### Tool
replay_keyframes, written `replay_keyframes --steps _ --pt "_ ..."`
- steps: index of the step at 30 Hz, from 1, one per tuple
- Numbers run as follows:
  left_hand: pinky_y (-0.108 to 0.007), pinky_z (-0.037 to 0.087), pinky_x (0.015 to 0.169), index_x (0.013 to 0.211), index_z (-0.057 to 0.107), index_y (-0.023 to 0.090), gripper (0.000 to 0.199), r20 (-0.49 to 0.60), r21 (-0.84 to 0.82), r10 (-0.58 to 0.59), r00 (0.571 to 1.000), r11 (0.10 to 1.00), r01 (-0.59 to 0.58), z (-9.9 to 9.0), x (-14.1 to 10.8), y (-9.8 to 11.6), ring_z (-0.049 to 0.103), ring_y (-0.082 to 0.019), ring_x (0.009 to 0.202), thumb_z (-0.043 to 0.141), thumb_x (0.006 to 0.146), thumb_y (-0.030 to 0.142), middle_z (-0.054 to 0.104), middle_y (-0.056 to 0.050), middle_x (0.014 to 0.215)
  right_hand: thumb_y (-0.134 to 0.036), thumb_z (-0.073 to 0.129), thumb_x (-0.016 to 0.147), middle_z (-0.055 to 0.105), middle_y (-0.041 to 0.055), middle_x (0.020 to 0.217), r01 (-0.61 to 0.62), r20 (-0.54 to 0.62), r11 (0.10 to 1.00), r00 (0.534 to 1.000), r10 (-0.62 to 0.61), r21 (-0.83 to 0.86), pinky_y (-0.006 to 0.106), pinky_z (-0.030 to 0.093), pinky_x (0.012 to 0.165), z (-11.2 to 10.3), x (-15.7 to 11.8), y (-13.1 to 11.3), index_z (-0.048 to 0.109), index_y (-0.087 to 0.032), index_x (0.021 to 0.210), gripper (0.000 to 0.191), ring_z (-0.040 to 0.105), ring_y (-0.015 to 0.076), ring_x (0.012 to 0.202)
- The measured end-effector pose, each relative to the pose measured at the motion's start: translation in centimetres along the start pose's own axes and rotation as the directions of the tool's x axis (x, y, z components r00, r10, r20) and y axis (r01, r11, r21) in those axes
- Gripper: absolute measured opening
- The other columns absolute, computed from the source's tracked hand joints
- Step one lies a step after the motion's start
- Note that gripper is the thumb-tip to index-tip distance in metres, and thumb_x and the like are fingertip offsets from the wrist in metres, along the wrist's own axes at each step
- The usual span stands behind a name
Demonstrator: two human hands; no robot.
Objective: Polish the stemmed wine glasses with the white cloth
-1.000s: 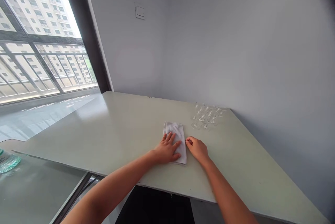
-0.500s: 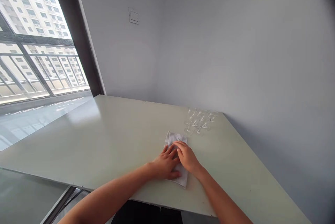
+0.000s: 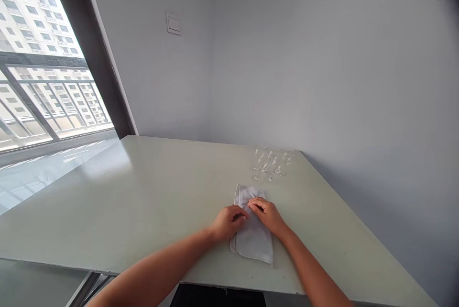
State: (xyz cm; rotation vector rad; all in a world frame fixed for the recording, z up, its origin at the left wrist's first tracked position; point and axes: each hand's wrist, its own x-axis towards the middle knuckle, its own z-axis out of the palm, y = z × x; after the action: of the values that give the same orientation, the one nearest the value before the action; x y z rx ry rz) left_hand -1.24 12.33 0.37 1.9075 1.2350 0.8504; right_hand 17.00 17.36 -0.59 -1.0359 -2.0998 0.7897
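A folded white cloth (image 3: 254, 240) lies flat on the pale table (image 3: 172, 187) near its front edge. Over the cloth's left edge is my left hand (image 3: 228, 221), its fingers curled and the thumb apart from them, with nothing seen between. My right hand (image 3: 267, 214) rests on the upper right part of the cloth, fingers bent and fingertips at the fabric; whether it pinches the cloth is not clear. The two hands are apart, fingertips close to each other.
Several clear stemmed glasses (image 3: 271, 163) stand in a group near the table's far right corner, beyond the cloth. Grey walls meet behind the table, with a light switch (image 3: 173, 24) on one. A large window with a railing (image 3: 60, 101) is at the left.
My left hand has lifted from lying spread on the cloth and curled its fingers. My hands have moved apart, showing more of the cloth. The camera view has shifted slightly.
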Motion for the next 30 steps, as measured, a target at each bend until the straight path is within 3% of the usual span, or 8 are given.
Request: replay_keyframes --steps 4,7,13,20,25,30 --pt "-0.02 0.036 0.057 0.085 0.065 0.016 0.025 -0.02 -0.124 -0.15 0.989 0.981 0.146 0.2 0.3 -0.3 0.047 -0.01 0.062 0.043 0.075 0.021 0.058 0.0 0.069 -0.039 0.041 0.083 0.061 0.0026 0.07 -0.047 -0.026 0.994 0.999 0.045 -0.096 0.027 0.042 0.068 -1.2 -0.1 0.3 0.059 -0.019 0.061 0.035 0.055 0.0154 0.07" --pt "-0.02 0.034 0.052 0.084 0.064 0.016 0.024 -0.046 -0.257 -0.256 0.966 0.937 0.236 0.2 0.7 -0.5 0.045 -0.009 0.056 0.043 0.074 0.022 0.054 0.001 0.063 -0.043 0.039 0.083 0.047 -0.0015 0.052 -0.131 -0.108 0.962 0.988 0.108 -0.239 0.024 0.035 0.053 -1.8 -0.6 0.7 0.044 -0.019 0.048 0.043 0.044 0.0119 0.052" --pt "-0.021 0.035 0.051 0.086 0.063 0.018 0.021 -0.125 -0.335 -0.401 0.907 0.878 0.342 -0.3 2.9 -0.8 0.046 -0.009 0.055 0.05 0.071 0.025 0.058 -0.001 0.074 -0.045 0.039 0.082 0.038 -0.0026 0.05 -0.145 -0.182 0.915 0.98 0.08 -0.377 0.024 0.029 0.05 -2.3 -1.1 1.5 0.033 -0.02 0.047 0.044 0.036 0.0117 0.051" --pt "-0.022 0.04 0.058 0.108 0.059 0.021 0.038 -0.165 -0.343 -0.378 0.911 0.888 0.307 -0.2 9.1 -1.9 0.05 -0.01 0.062 0.057 0.07 0.026 0.061 -0.003 0.077 -0.046 0.042 0.081 0.032 -0.0043 0.047 -0.191 -0.162 0.954 0.974 0.156 -0.229 0.024 0.026 0.047 -2.4 -1.2 2.1 0.032 -0.02 0.045 0.045 0.03 0.0102 0.048" --pt "-0.022 0.043 0.065 0.123 0.046 0.02 0.058 -0.162 -0.371 -0.354 0.921 0.887 0.276 1.6 13.6 -2.4 0.054 -0.011 0.071 0.061 0.068 0.024 0.061 -0.006 0.097 -0.049 0.043 0.079 0.033 -0.0053 0.046 -0.265 -0.072 0.964 0.962 0.264 0.004 0.023 0.025 0.045 -3.4 -1.1 1.7 0.041 -0.019 0.048 0.043 0.029 0.0087 0.046" --pt "-0.02 0.044 0.059 0.119 0.049 0.021 0.053 -0.162 -0.393 -0.335 0.928 0.885 0.25 3.7 16.4 -2.2 0.054 -0.008 0.067 0.061 0.067 0.02 0.053 -0.007 0.117 -0.051 0.043 0.079 0.041 -0.0038 0.05 -0.265 -0.057 0.962 0.962 0.269 0.068 0.023 0.027 0.046 -3.9 -1.0 1.4 0.047 -0.017 0.053 0.042 0.032 0.0088 0.048"
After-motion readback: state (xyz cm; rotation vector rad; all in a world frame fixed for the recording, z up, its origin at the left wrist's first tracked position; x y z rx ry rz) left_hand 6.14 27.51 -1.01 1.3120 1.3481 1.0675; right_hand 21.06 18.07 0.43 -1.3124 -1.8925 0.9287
